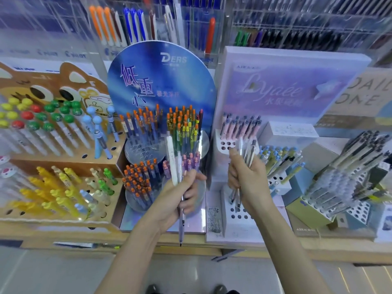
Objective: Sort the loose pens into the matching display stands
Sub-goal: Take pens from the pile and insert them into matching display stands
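The left hand (174,198) has its fingers clamped round a bunch of pens (170,158), tips down, in front of the blue stand (161,81). The right hand (248,183) grips a few pale pens (251,151), fingers curled on them, over the lilac stand (286,88) and its holed tiers. Both stands sit on the bench (31,234). A cat stand (42,81) is at left, and clear racks (297,22) are behind.

Single head-worn wide-angle view, facing forward and steeply down onto the table (339,251). Close range, at arm's reach. Forearms enter from the bottom edge; left hand (178,200) and right hand (250,179) sit mid-frame before the blue display stand (161,81). Floor (53,272) and shoe tips (219,289) along the bottom, acrylic racks (297,22) across the top. Edges bend, fisheye.
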`<state>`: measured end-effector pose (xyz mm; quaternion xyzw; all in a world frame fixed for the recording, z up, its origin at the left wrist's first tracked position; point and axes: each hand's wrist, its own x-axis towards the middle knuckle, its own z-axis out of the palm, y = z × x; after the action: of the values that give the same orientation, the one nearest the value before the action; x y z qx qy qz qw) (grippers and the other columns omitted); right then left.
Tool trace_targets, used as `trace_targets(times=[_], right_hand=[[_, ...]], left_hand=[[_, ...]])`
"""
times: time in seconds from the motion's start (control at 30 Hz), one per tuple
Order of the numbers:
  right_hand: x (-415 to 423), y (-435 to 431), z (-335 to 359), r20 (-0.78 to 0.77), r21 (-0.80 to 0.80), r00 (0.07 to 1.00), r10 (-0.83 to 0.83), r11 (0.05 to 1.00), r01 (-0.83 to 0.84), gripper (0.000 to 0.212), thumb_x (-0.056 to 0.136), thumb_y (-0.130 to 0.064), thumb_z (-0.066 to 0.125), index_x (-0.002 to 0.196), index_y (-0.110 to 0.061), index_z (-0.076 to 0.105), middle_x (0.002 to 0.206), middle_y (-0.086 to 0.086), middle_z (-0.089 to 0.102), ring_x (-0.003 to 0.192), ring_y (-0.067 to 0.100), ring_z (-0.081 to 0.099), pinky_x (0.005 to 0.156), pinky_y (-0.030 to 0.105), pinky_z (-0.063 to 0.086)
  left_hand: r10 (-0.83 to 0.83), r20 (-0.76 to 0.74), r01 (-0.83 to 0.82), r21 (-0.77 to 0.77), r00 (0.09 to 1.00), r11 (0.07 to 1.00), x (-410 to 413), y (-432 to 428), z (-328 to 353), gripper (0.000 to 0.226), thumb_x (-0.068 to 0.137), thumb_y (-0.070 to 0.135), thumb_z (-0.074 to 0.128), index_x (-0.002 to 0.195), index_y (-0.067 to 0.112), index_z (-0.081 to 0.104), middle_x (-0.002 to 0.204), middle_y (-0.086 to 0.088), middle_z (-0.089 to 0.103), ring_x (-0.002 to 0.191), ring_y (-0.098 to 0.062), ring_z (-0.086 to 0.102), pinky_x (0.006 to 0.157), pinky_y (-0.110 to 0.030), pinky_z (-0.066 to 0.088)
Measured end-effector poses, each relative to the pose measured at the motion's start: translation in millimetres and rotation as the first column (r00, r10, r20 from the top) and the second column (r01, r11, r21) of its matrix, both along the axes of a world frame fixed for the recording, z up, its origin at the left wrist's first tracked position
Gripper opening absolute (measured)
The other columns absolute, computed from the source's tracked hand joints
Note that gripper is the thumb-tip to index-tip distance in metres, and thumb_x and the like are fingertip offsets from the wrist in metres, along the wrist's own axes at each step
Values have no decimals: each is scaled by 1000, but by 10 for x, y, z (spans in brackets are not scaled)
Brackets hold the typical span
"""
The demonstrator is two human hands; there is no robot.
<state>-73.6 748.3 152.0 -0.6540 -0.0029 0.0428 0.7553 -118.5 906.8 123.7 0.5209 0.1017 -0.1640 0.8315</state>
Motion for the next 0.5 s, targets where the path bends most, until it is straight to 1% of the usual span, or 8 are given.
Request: trace_targets(times=[0.07,0.13,0.2,0.23,0.33,0.4,0.43,0.5], right_hand=[[-43,48,12,-27,-31,996,81,996,-82,21,95,-12,54,76,-7,47,49,1,26,41,13,19,39,23,18],[-61,116,36,-68,-60,988,141,988,-145,18,92,-6,58,74,-6,53,43,-3,30,36,11,21,38,20,20],[-52,176,47,-104,-106,971,214,969,-225,10,89,-5,61,79,-5,61,40,-5,35,34,10,23,37,19,21],[-50,210,62,-114,-136,960,257,953,-272,6,88,-5,63,84,-2,64,40,-5,39,34,10,24,37,19,21],[-51,314,104,-137,-240,929,344,898,-368,13,85,-7,68,94,3,67,40,-9,48,31,4,31,35,13,27],[-58,398,139,-125,-270,909,399,867,-418,13,84,-3,69,92,7,67,48,2,56,30,2,40,36,8,29],[-55,437,139,-121,-286,902,415,855,-432,13,84,-2,69,91,9,66,54,11,58,32,2,43,36,8,30],[-46,489,118,-134,-314,903,409,846,-430,17,83,-3,70,91,11,65,62,17,60,34,5,47,36,9,31]], left_hand=[[2,-4,-3,-98,1000,995,24,27,-26,28,87,22,57,102,-1,62,57,1,38,34,-5,27,33,-17,28],[-6,-42,-2,-186,999,983,36,74,-57,43,68,13,45,103,-9,59,56,-3,44,33,-5,28,33,-16,28],[-10,-44,1,-201,999,980,32,135,-92,52,60,11,39,104,-11,58,56,-8,48,33,-6,27,34,-15,27],[-12,-35,5,-184,999,983,20,156,-89,49,60,11,38,100,-9,59,56,-10,50,33,-5,26,34,-15,26],[-42,-15,40,-140,999,989,-5,206,-72,27,60,9,38,78,-2,56,58,-15,55,33,-5,25,35,-16,24],[-60,5,61,-121,998,991,-15,236,-77,21,62,7,40,74,-3,54,62,-17,57,36,-7,28,37,-17,22],[-74,18,75,-108,997,991,-18,247,-79,22,64,6,40,79,-3,53,65,-18,58,39,-8,30,38,-18,22],[-100,46,103,-84,994,991,-33,257,-86,22,68,3,42,86,-4,52,68,-18,58,44,-10,35,39,-18,27]])
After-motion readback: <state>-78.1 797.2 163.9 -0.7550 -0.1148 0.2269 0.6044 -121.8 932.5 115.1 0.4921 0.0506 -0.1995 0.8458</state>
